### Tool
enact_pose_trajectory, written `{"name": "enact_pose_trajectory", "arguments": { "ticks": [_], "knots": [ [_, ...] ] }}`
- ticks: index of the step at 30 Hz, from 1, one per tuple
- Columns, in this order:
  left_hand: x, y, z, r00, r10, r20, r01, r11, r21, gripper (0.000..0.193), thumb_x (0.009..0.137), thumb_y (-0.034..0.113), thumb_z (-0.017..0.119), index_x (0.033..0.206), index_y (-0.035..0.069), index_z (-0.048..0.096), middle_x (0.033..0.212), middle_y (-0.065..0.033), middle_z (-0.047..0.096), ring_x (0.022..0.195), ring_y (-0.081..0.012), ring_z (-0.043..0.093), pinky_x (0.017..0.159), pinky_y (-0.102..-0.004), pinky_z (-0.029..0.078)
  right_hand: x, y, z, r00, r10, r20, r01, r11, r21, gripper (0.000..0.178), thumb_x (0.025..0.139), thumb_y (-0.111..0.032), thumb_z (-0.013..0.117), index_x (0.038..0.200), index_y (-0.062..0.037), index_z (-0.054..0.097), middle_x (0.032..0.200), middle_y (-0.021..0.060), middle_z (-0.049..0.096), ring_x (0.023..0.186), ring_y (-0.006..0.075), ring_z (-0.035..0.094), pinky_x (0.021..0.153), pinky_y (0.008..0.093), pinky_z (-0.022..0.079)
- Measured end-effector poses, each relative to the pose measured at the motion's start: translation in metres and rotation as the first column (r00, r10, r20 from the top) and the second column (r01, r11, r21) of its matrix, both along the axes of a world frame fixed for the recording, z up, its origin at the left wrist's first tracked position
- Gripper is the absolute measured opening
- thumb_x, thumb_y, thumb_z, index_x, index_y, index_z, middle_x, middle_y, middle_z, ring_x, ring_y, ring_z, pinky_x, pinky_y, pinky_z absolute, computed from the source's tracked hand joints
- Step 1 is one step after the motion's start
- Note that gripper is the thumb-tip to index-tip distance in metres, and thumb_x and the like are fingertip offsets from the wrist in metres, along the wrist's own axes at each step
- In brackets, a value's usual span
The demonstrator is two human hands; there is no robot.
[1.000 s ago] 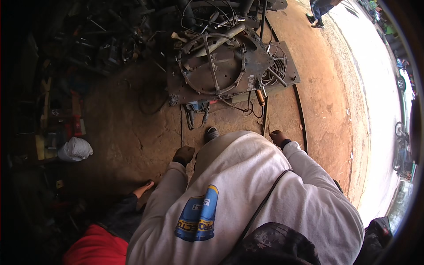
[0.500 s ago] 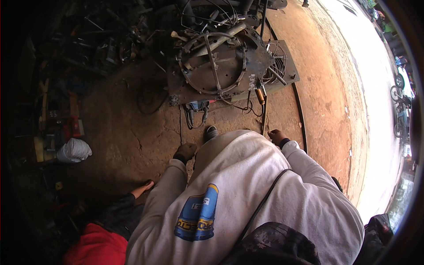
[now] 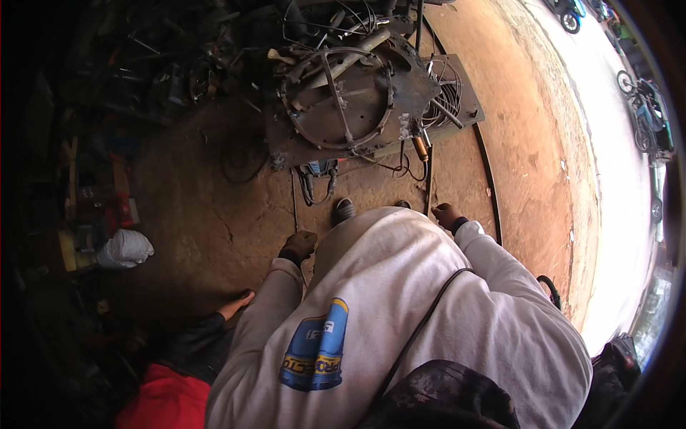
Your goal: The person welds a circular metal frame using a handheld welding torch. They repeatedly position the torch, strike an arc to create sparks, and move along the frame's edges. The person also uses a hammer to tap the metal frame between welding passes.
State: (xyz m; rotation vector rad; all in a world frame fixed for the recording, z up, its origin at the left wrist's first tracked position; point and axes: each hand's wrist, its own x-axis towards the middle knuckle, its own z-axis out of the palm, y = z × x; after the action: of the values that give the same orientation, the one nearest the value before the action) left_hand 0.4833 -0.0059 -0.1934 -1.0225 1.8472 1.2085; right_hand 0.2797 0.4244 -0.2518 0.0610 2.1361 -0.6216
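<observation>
My left hand (image 3: 300,245) hangs in front of my body with its fingers curled in; no held thing shows. On the other side my right hand (image 3: 446,214) is also loosely closed, with nothing visible in it. A dark cable (image 3: 430,179) runs down near the right fingers, and a thin cord (image 3: 294,200) lies by the left hand. Ahead stands a low metal worktable (image 3: 275,136) bearing a round welded frame (image 3: 330,86) crossed by a bar. A metal pipe (image 3: 354,61) and a wire coil (image 3: 446,86) lie on it.
A blue power tool (image 3: 318,169) with cables sits below the table's near edge. A black cable (image 3: 486,171) crosses the floor at right. Another person in red (image 3: 164,397) is at lower left, beside a white sack (image 3: 125,249). Motorcycles (image 3: 647,114) stand outside at far right.
The view has shifted slightly, so the table sits a little higher and farther left. More motorcycles show at the right. Both hands stay lowered and closed.
</observation>
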Motion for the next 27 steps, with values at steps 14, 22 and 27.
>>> {"name": "enact_pose_trajectory", "arguments": {
  "ticks": [14,22,27],
  "knots": [
    [-0.012,0.006,0.023,0.998,-0.042,-0.036,0.039,0.996,-0.078,0.038,0.083,0.037,0.056,0.098,0.004,0.067,0.080,-0.0099,0.066,0.067,-0.0172,0.062,0.062,-0.0329,0.051,-0.008,-0.003,-0.001,1.000,-0.024,0.013,0.024,1.000,-0.014,0.053,0.087,-0.047,0.053,0.111,0.0001,0.064,0.110,0.0238,0.064,0.106,0.0384,0.059,0.090,0.0427,0.045],
    [-0.020,0.009,0.030,0.996,-0.070,-0.056,0.064,0.993,-0.101,0.038,0.084,0.038,0.056,0.096,0.005,0.067,0.075,-0.0072,0.065,0.062,-0.0165,0.061,0.060,-0.0324,0.051,-0.011,0.007,-0.009,0.999,-0.003,-0.037,0.001,0.999,-0.038,0.050,0.090,-0.044,0.053,0.108,0.0007,0.065,0.108,0.0238,0.064,0.104,0.0388,0.060,0.089,0.0420,0.045],
    [-0.035,0.017,0.057,0.995,-0.066,0.080,0.071,0.996,-0.062,0.048,0.082,0.041,0.053,0.113,0.006,0.065,0.111,-0.0186,0.066,0.101,-0.0277,0.064,0.087,-0.0363,0.047,-0.012,0.008,0.001,0.999,-0.033,0.020,0.034,0.999,-0.028,0.049,0.090,-0.045,0.054,0.108,-0.0011,0.065,0.106,0.0208,0.066,0.102,0.0368,0.061,0.088,0.0413,0.046]
  ]
}}
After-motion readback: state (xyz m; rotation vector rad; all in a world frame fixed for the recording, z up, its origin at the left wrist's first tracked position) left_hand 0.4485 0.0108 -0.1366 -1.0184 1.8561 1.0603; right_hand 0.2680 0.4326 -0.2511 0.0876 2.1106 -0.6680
